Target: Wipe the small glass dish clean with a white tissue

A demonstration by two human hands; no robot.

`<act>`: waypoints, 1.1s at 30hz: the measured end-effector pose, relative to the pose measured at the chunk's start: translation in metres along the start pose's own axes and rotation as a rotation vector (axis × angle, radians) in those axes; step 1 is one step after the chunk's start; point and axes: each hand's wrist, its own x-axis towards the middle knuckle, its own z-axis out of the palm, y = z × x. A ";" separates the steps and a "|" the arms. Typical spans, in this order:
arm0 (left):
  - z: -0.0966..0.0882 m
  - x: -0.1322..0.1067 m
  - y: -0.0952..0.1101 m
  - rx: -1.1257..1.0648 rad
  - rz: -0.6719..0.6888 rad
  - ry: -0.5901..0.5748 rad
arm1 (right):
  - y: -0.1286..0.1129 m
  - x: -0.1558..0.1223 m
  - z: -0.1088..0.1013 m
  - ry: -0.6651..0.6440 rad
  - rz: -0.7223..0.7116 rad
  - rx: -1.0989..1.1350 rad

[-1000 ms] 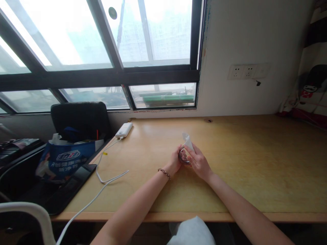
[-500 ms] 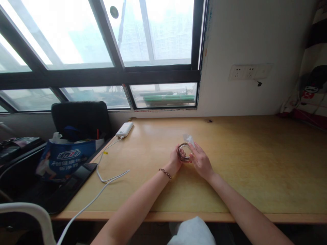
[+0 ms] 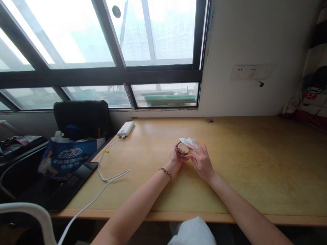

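A wide window [image 3: 102,51] with dark frames fills the upper left of the frame, and a pale wall with a row of sockets [image 3: 251,72] takes the upper right. Below them the wooden bench [image 3: 255,163] spans the middle and right of the picture. At the left edge a black chair [image 3: 81,117] stands behind a blue printed bag [image 3: 66,158], with a dark flat slab [image 3: 68,187] lying at the bench's left corner. A white power bank [image 3: 125,129] lies near the window, and its white cable [image 3: 102,183] trails toward the lower left.

Both forearms reach up from the bottom edge and meet at the centre of the frame, wrists low over the bench. The left hand [image 3: 175,159], with a beaded bracelet [image 3: 166,173] on its wrist, is curled around a ring-shaped bangle [image 3: 182,150], gripping its left side. The right hand [image 3: 201,161] pinches the bangle's right side with thumb and forefinger, the other fingers spread loosely. A crumpled white tissue [image 3: 188,141] sits just above the bangle, touching the right fingertips.
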 end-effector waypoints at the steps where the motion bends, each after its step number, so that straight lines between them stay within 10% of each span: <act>1: -0.001 0.001 0.000 0.005 -0.006 0.016 | 0.001 0.000 0.000 0.010 0.003 -0.001; 9: -0.003 0.011 -0.007 -0.036 0.087 -0.115 | -0.008 -0.006 0.008 -0.138 -0.239 0.237; 16: -0.005 0.004 -0.005 0.050 0.025 -0.058 | 0.007 -0.003 0.014 -0.008 -0.004 0.116; 25: -0.001 0.007 -0.012 0.030 0.133 -0.157 | -0.004 -0.003 0.009 -0.116 -0.194 0.198; 33: 0.003 -0.003 -0.007 0.248 -0.009 -0.073 | 0.012 -0.002 0.009 0.035 0.022 0.046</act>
